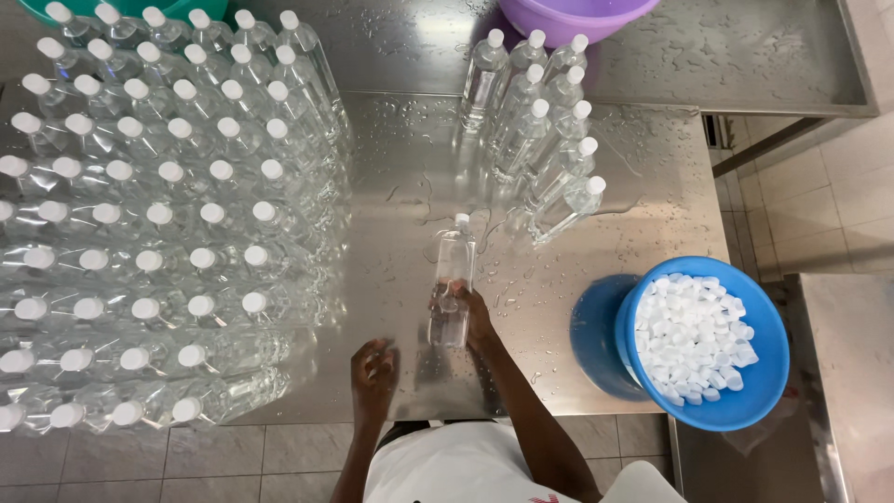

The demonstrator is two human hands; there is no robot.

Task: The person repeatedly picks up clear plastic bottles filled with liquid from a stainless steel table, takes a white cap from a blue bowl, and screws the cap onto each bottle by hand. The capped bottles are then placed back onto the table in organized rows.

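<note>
Right hand grips capped clear bottle on wet steel table; left hand hovers empty nearby.

Head camera looks straight down (close overhead).

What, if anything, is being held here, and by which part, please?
The right hand grips a capped clear bottle around its lower body, standing on the wet steel table. The left hand holds nothing that can be seen.
</note>
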